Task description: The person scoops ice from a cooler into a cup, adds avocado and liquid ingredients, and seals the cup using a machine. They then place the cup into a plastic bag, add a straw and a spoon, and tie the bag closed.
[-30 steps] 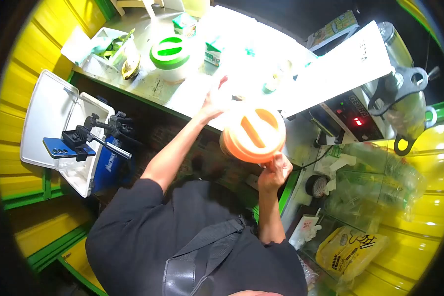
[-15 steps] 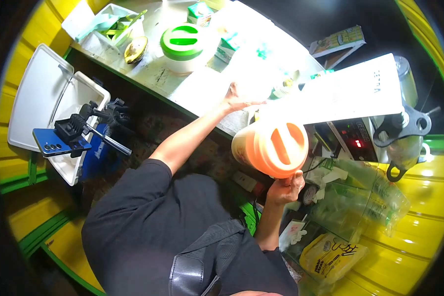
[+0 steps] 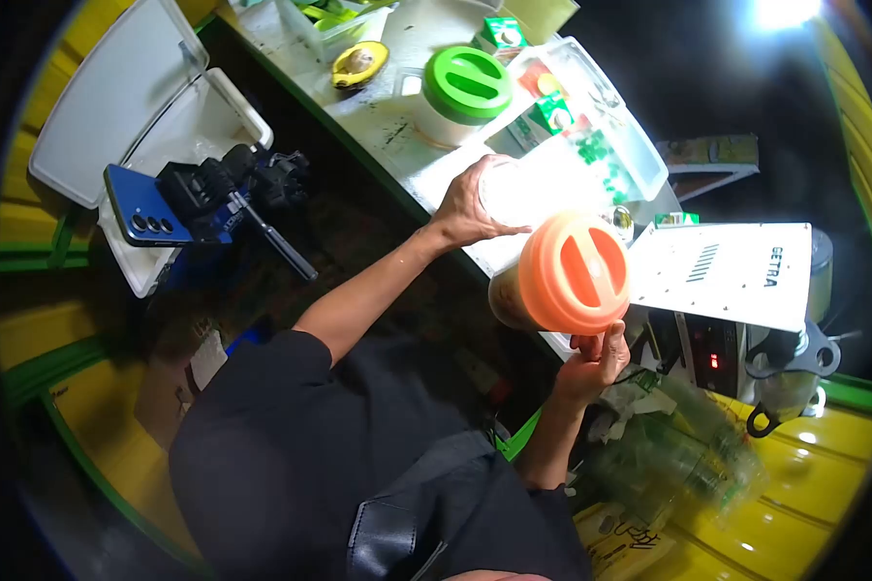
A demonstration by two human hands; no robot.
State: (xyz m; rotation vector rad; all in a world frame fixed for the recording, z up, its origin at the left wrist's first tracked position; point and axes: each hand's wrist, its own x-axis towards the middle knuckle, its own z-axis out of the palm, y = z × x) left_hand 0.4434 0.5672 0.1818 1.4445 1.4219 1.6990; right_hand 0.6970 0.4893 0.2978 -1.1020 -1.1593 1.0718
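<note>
My right hand is closed at the near side of a pitcher with an orange lid, holding it tilted over the table's front edge. The lid has a raised grip bar across its top. My left hand curves round a pale, round cup just left of the pitcher, its outline washed out by glare. Behind the cup, a second pitcher with a green lid stands on the table, with a halved avocado to its left.
At the right stands a white cup sealing machine with a red display. A clear plastic box and green-white cartons sit farther back. A phone on a stand is at the left, before an open white cooler.
My left hand, spread over the table before, now wraps round the pale cup. The view has shifted, and the orange-lidded pitcher stays in my right hand.
</note>
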